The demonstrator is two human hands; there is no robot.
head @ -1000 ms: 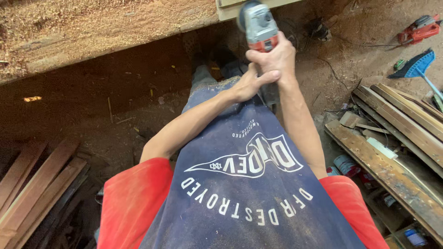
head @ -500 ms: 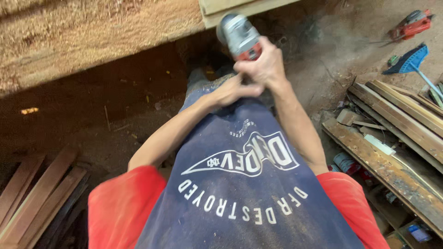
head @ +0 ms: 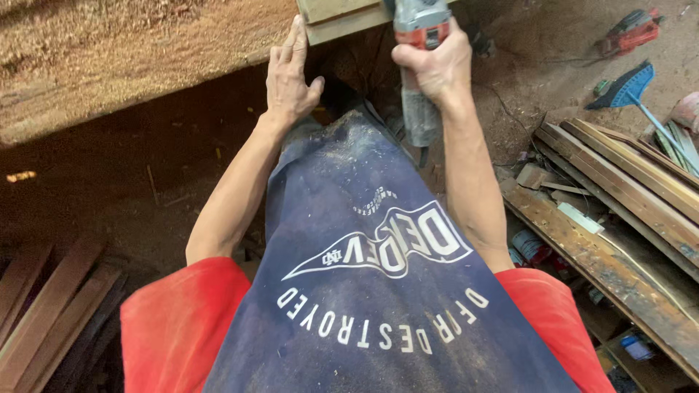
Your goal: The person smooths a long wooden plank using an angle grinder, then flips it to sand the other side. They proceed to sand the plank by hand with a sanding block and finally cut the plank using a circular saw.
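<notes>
My right hand [head: 437, 62] grips a grey and red angle grinder [head: 419, 25] at the top of the head view, its grey handle hanging down below my fist. My left hand [head: 290, 73] lies flat, fingers together, against the edge of the sawdust-covered workbench [head: 131, 51], just beside the end of a pale wooden board [head: 338, 18]. The grinder's head sits at the board's right end, partly cut off by the frame edge. A dusty blue apron [head: 364, 276] over red sleeves fills the lower middle.
Long planks [head: 626, 189] and scrap wood are stacked on the right floor, with small cans [head: 528, 244] beside them. A blue broom [head: 630, 87] and a red power tool [head: 630, 30] lie at the upper right. More boards [head: 44, 306] lie lower left.
My left hand has let go of the grinder and moved up left onto the bench edge. My right hand has raised the grinder toward the board.
</notes>
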